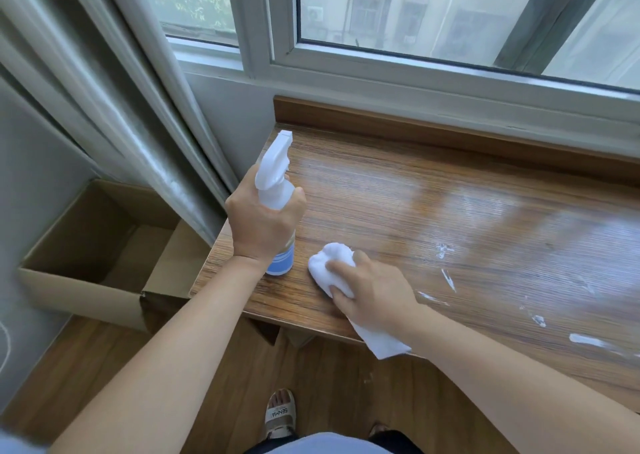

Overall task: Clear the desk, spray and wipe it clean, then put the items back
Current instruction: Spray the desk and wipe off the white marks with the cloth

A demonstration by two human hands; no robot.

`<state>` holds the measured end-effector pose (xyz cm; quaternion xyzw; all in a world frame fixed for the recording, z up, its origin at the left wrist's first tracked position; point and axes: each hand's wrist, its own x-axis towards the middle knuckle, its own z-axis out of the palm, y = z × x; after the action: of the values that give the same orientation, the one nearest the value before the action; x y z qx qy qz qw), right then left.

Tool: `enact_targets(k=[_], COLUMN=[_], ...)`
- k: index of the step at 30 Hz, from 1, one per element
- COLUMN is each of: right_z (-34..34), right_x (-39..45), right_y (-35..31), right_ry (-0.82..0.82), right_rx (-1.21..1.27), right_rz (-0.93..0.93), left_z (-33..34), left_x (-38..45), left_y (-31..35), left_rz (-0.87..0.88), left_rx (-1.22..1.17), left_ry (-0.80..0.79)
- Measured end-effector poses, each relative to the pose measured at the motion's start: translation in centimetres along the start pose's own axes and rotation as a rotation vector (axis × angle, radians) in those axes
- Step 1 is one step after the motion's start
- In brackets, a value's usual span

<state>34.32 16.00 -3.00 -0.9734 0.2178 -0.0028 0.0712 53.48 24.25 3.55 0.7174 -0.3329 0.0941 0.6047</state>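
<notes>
On the desk (450, 211), the spray bottle (277, 193) stands at the left end, the cloth (332, 266) just right of it — a cardboard box (86, 256) sits on the floor left of the desk.

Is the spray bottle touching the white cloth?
Apart. The head view shows a strip of bare desk between the spray bottle base and the cloth.
</notes>
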Motion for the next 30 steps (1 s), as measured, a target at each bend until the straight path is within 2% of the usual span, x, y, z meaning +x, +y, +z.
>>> enact_targets(k=[6,10,14,23,26,30], right_z=[-0.1,0.0,0.4,0.3,-0.1,-0.8], right_x=[7.6,4.3,0.2,8.3,8.3,3.0], right_y=[-1.0,-2.3,-4.3,-4.5,-4.0,-2.9], right_ry=[0.009,0.059,0.026,0.040,0.022,-0.098], right_rx=[0.070,0.053,-0.018,0.102,0.130,0.193], right_rz=[0.246,0.234,0.201,0.373,0.334,0.117], left_z=[0.0,0.3,0.3,0.0,0.2,0.2], left_x=[-0.1,0.2,0.5,0.0,0.0,0.1], left_y=[0.0,0.3,-0.1,-0.5,-0.1,-0.3], left_rz=[-0.019,-0.046,-0.052,-0.046,-0.054,-0.061], left_rx=[0.024,0.024,0.011,0.001,0.016,0.002], left_ry=[-0.001,-0.019,-0.024,-0.016,-0.026,-0.026])
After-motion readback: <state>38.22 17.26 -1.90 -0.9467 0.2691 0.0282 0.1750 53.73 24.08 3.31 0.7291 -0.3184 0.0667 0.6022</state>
